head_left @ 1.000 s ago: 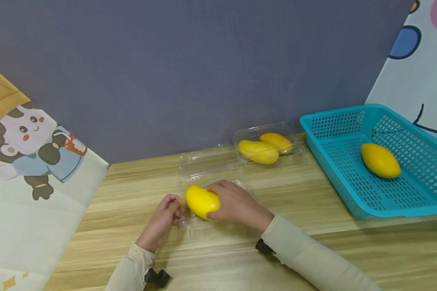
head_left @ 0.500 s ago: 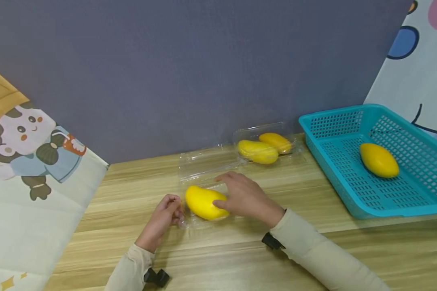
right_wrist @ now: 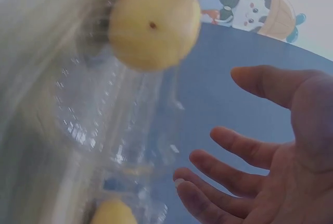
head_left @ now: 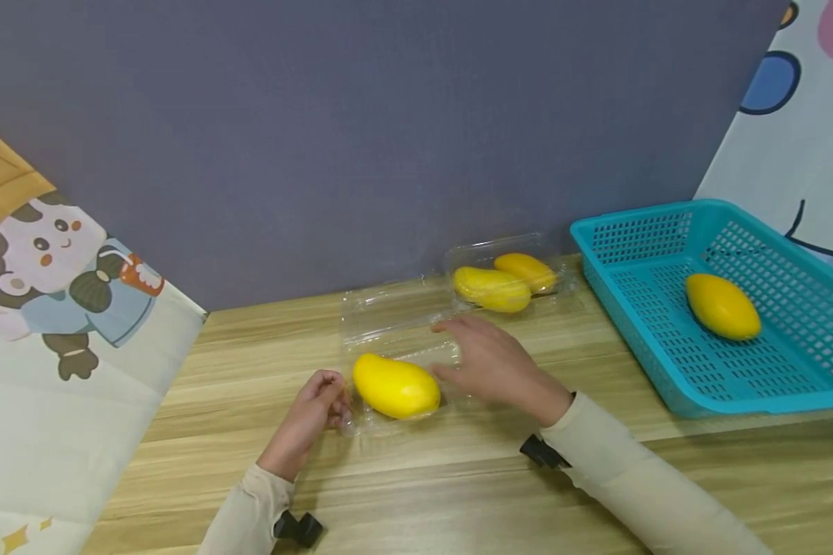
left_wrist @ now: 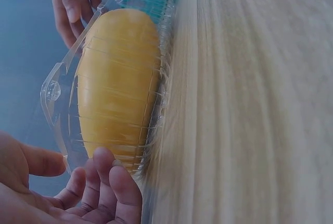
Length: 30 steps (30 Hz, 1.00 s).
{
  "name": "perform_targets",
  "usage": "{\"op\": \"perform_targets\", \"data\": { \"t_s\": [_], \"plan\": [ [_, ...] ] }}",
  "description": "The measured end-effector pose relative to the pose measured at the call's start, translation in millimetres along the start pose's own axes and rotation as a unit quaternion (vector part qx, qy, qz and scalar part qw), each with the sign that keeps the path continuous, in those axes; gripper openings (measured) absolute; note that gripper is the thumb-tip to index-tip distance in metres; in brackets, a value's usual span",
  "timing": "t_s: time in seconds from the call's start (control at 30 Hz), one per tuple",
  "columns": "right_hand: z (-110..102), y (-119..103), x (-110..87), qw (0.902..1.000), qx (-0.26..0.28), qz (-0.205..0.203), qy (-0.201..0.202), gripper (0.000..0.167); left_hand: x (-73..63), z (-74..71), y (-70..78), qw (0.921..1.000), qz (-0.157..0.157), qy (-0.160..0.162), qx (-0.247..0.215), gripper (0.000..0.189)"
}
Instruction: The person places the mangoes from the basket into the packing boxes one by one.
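Note:
A yellow mango point(head_left: 396, 387) lies in the near half of an open clear plastic clamshell box point(head_left: 389, 312), whose lid is folded back toward the wall. My left hand point(head_left: 314, 408) holds the box's left edge; in the left wrist view its thumb point(left_wrist: 47, 162) is at the rim and its fingertips point(left_wrist: 117, 182) are against the side wall. My right hand point(head_left: 496, 362) is just right of the mango, apart from it, with fingers spread and nothing held. In the right wrist view the mango's end point(right_wrist: 155, 25) faces that palm point(right_wrist: 291, 182).
Behind on the right, another clear box point(head_left: 482, 247) holds two mangoes point(head_left: 493, 290). A turquoise basket point(head_left: 639, 347) with one mango point(head_left: 723, 307) stands at the right. A grey wall point(head_left: 389, 154) rises behind the wooden table point(head_left: 416, 493).
My right hand has let go of the mango and moved right, its fingers spreading. The mango now lies in the box. My left hand has stayed at the box's edge.

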State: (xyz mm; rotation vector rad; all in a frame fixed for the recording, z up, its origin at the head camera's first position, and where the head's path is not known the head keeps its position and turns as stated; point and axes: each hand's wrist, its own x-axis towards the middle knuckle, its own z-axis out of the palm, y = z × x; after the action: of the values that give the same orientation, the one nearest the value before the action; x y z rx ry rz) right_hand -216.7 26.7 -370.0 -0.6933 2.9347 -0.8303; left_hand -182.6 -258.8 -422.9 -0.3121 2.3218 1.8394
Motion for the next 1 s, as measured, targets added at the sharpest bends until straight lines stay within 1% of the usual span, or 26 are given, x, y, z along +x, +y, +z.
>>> {"op": "perform_targets", "data": {
  "t_s": [0.23, 0.43, 0.63, 0.73, 0.9, 1.0],
  "plan": [
    [-15.7, 14.0, -10.7, 0.9996, -0.006, -0.004, 0.027, 0.057, -0.5, 1.3, 0.5, 1.0, 0.0, 0.002, 0.003, 0.018],
    [-30.3, 27.4, -22.2, 0.9983, -0.029, 0.007, 0.05, 0.055, -1.4, 1.4, 0.6, 1.0, 0.001, 0.0, 0.0, 0.017],
    [-50.7, 35.6, -36.4, 0.9969, -0.051, 0.031, 0.052, 0.054, -2.6, 0.4, 0.3, 1.0, 0.001, 0.0, 0.001, 0.018],
    [-60.5, 40.0, -43.0, 0.9961, -0.057, 0.035, 0.057, 0.054, -3.2, -0.4, 0.2, 1.0, 0.0, -0.003, 0.003, 0.018],
    [-79.8, 49.4, -50.5, 0.9947, -0.057, 0.035, 0.079, 0.054, -3.0, -0.7, 0.1, 1.0, 0.0, -0.006, 0.005, 0.018],
    [-93.7, 55.1, -54.8, 0.9939, -0.049, 0.042, 0.09, 0.058, -2.7, -0.3, 0.3, 1.0, -0.001, -0.005, 0.002, 0.018]
  ]
}}
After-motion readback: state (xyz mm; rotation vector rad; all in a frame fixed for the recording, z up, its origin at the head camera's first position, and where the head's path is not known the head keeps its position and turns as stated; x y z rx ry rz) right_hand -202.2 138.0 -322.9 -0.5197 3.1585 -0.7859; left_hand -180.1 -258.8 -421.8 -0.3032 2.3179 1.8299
